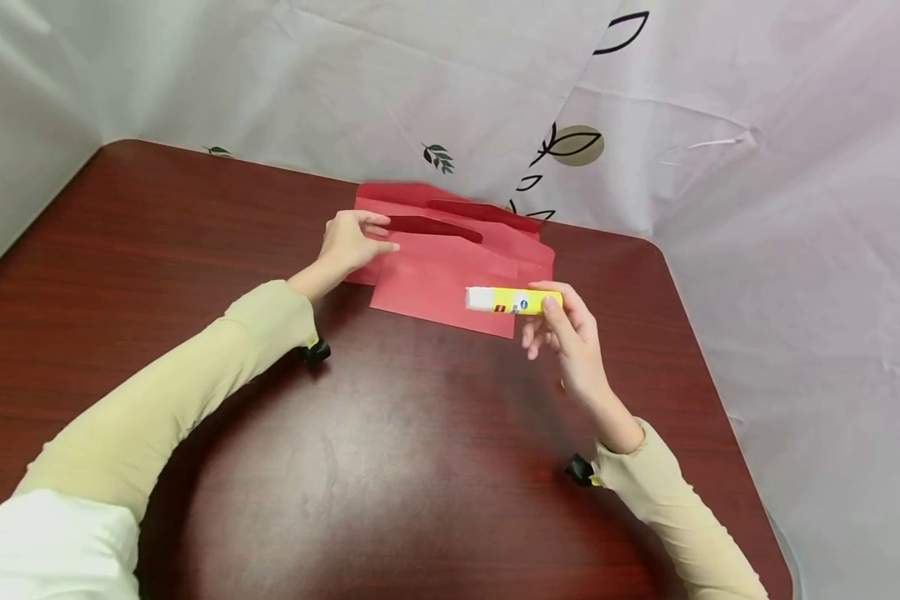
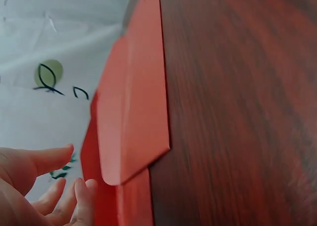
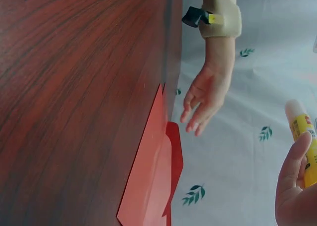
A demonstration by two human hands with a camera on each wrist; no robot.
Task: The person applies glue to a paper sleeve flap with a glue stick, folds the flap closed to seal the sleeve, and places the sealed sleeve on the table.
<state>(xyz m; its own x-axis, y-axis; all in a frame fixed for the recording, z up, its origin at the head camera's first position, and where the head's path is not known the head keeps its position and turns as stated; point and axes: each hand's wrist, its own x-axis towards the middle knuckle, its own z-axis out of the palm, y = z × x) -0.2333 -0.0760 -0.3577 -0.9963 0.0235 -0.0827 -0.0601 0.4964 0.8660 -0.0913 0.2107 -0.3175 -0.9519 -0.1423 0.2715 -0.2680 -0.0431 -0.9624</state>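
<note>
A yellow glue stick (image 1: 516,301) with a white cap lies sideways in my right hand (image 1: 573,342), pinched between thumb and fingers above the front edge of the red envelopes. Its white end points left. My left hand (image 1: 350,239) is at the upper left of the front red envelope (image 1: 442,287), thumb and fingers spread apart. In the left wrist view, the left hand's fingers (image 2: 85,198) are beside the envelope's flap (image 2: 110,137) with nothing between them and the thumb. The envelopes overlap one another, several flaps raised toward the back.
The dark red-brown wooden table (image 1: 390,467) has rounded far corners. Behind and beside it hangs a pale curtain (image 1: 330,92) with leaf prints. Black wrist devices (image 1: 315,352) are strapped at both sleeves.
</note>
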